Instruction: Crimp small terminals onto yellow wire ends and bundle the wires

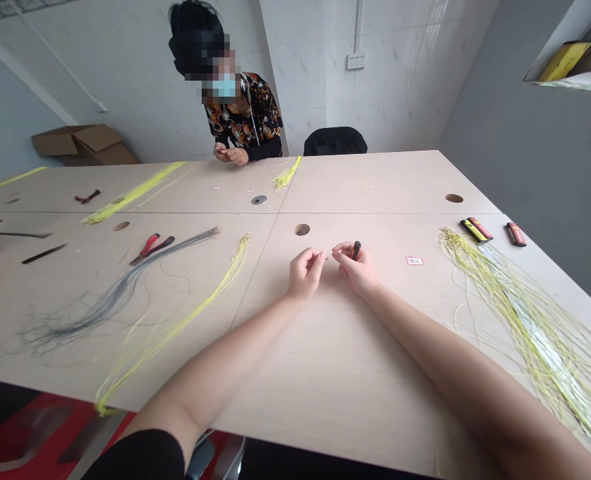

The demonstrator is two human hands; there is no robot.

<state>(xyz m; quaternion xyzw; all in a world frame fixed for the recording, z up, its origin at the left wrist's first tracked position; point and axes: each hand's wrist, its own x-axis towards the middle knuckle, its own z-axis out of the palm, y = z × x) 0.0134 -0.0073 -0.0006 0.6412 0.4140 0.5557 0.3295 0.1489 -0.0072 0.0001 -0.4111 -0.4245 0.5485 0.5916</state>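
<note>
Marble-patterned wall point(305, 73) behind, pale surface point(400, 400) below, with a bundle of yellow strands point(510, 307) lying along its right side. Near the middle, the left hand point(304, 273) has its grip pinched on a thin pale strand point(326, 252), too fine to show its direction. Just beside, the right hand's point(359, 269) grip holds a black-and-orange stick point(356, 250), long axis nearly upright, end pointing up.

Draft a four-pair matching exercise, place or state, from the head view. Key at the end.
Column 1
1. Left hand
2. Right hand
3. Grey strand bundle
4. Small red-edged label

Column 2
A. Beside red-and-black-handled pliers
B. Holding a dark object
C. Between the right hand and a large yellow strand bundle
D. Straight below a round table hole in the picture

Pairs: 1-D, 2-B, 3-A, 4-C
</note>
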